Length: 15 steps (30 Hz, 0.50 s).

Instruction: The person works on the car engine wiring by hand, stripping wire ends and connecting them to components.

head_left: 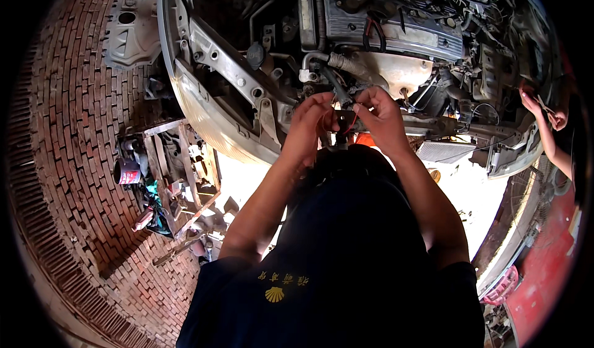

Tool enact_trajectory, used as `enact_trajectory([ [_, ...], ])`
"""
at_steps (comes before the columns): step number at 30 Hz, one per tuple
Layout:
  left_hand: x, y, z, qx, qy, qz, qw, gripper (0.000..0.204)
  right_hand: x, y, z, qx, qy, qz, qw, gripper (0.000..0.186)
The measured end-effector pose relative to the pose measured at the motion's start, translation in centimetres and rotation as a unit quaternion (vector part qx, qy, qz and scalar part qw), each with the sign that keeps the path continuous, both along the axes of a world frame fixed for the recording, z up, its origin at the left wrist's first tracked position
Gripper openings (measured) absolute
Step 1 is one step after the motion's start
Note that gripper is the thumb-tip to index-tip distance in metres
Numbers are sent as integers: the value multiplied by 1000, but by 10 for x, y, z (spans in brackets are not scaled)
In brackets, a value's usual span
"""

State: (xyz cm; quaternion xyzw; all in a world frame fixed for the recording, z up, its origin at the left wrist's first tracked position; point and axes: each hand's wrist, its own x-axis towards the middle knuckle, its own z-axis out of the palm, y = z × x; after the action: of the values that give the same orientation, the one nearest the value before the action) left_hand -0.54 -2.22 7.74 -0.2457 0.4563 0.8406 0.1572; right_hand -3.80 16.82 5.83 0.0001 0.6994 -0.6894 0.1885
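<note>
Reaching forward over the front edge of the engine bay [241,82], two bare hands work close together, slightly apart. The right hand [383,117] bends its fingers inward, thumb and forefinger pinching one thin red wire [354,124] that hangs between the hands at that edge; the left hand [308,128] curls toward it, its grip impossible to tell. Both elbows are bent outward. One ribbed hose [351,66] lies just beyond, before one engine cover [396,29].
</note>
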Motion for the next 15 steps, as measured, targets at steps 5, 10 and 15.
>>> enact_trajectory([
  [5,-30,2,4,-82,-19,-124,989,33,0,3,11,83,28,33,996,13],
  [10,-30,-5,-20,-71,-49,-115,990,14,1,7,12,60,-4,21,998,12],
  [15,-27,3,-2,-9,-99,-70,993,16,0,13,-23,-61,-38,21,997,13],
])
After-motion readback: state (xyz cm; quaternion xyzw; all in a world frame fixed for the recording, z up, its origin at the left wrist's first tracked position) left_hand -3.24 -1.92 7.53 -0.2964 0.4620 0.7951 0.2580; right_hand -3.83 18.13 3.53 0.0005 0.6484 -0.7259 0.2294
